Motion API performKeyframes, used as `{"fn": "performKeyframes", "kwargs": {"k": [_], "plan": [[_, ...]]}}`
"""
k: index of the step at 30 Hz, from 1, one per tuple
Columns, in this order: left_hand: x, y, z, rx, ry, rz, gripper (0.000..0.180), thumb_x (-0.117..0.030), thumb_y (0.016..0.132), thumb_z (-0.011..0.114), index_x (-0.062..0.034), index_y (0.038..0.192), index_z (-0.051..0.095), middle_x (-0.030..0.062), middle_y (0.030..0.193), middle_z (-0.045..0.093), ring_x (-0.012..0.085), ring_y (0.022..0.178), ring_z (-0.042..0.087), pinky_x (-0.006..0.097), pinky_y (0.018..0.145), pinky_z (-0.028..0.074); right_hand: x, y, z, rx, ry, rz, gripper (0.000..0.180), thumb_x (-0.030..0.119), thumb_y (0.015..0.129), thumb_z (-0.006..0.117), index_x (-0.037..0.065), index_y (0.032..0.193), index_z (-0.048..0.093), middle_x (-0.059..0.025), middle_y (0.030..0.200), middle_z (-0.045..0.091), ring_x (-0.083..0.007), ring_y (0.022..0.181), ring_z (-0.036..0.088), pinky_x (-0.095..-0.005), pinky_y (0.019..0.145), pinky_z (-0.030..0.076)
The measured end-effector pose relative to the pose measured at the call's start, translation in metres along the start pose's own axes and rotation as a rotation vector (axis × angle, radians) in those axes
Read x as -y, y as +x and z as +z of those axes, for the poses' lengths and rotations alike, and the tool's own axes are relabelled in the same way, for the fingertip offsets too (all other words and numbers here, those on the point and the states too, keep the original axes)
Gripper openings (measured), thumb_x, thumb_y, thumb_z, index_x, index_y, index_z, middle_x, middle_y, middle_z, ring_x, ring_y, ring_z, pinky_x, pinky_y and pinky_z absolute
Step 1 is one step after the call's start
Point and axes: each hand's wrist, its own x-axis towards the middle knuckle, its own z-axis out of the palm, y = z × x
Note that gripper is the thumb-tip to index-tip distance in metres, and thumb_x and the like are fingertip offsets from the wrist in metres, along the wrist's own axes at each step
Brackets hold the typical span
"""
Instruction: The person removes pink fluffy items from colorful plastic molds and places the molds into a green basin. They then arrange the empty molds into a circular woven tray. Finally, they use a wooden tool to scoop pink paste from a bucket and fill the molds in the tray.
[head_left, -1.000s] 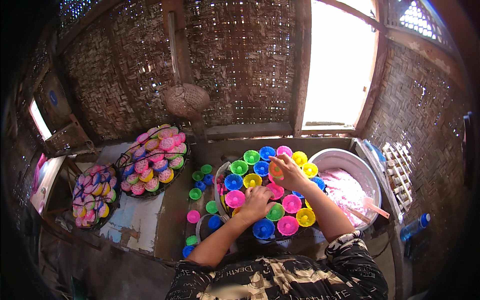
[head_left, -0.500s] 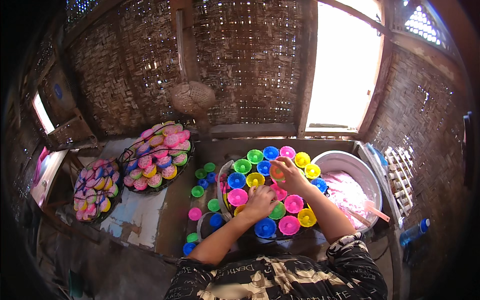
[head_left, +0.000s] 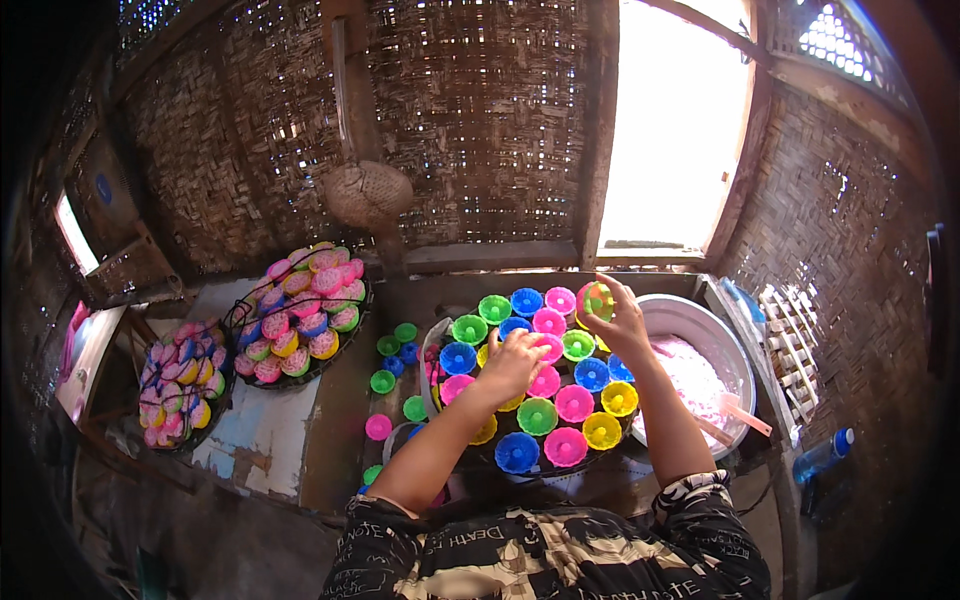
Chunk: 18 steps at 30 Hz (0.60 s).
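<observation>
Fluted plastic moulds with raised centres, in green, blue, pink and yellow, stand close together on a dark-rimmed tray before me. My right hand (head_left: 622, 318) is closed around a green mould (head_left: 598, 303) with an orange tint, lifted at the far right of the group, beside the basin. Over the middle of the group, my left hand (head_left: 510, 365) has its fingers stretched forward and apart. Their tips reach the edge of a pink mould (head_left: 547, 348); whether they touch it I cannot tell. The left hand covers some moulds beneath it.
A large pale basin (head_left: 744, 360) at the right holds pinkish-white shreds and a pink-handled scoop (head_left: 748, 418). Two baskets of filled, colourful moulds (head_left: 290, 330) stand at the left. Loose moulds (head_left: 382, 381) lie left of the tray. A blue bottle (head_left: 822, 456) is at far right.
My right hand has moved right, toward the basin, with the green mould. My left hand has shifted farther from me, and its fingers have spread. The view has turned slightly.
</observation>
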Motion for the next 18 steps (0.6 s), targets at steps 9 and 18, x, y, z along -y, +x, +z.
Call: {"fn": "performKeyframes", "kwargs": {"k": [9,18], "plan": [[-0.020,0.007,0.004,0.432,-0.009,-0.071,0.072,-0.063,0.089,0.022,-0.0163,0.144,0.021,0.0011,0.152,0.012,0.0238,0.140,0.005,0.064,0.106,0.002,-0.029,-0.027,-0.026,-0.056,0.202,0.057,0.064,0.025,0.068,0.073,0.009,0.125,0.050,-0.0174,0.113,0.053,-0.0279,0.104,0.055,-0.0370,0.089,0.045],[-0.012,0.035,0.009,0.307,0.101,-0.110,0.070,-0.062,0.090,0.021,-0.0184,0.145,0.018,0.0007,0.153,0.006,0.0213,0.141,0.003,0.060,0.108,0.000,-0.040,-0.034,-0.030,-0.111,0.227,0.099,0.064,0.025,0.068,0.072,0.008,0.126,0.049,-0.0169,0.113,0.053,-0.0277,0.107,0.052,-0.0370,0.092,0.041]]}}
